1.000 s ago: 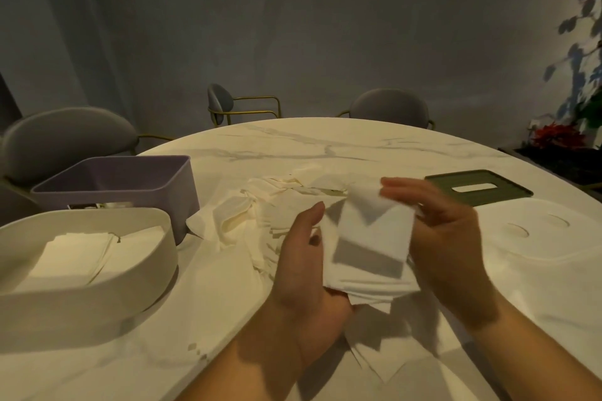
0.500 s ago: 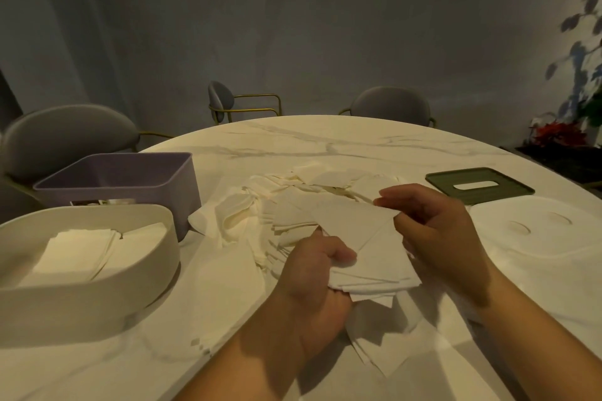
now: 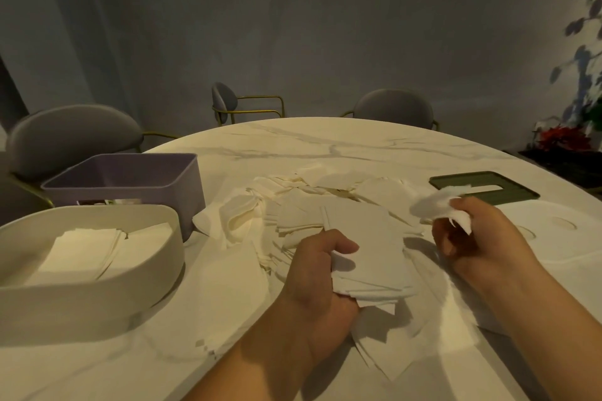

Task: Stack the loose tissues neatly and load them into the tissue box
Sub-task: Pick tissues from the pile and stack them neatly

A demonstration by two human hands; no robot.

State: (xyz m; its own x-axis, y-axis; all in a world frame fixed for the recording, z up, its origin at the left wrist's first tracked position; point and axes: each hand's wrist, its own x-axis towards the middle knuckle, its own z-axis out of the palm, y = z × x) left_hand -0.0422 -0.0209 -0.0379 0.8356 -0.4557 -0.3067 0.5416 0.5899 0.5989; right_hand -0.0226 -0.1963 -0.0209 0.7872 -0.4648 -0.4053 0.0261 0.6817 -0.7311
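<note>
Tissues [image 3: 293, 208] lie loose right of the box [image 3: 97, 293]. Left hand [image 3: 316, 277] grips a stack [image 3: 368, 257]; right hand [image 3: 475, 238] pinches one crumpled sheet [image 3: 436, 203]. Light, limp, slippery, so likely best clamped flat by an edge.

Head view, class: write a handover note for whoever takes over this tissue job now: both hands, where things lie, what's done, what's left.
Left hand grips a squared stack of tissues. Right hand pinches one crumpled tissue.
Loose pile lies mid-table, beside the purple box.
Done: a flat batch lies in the cream box.
Left: flatten and add the held tissue, stack the pile, load the box.
</note>
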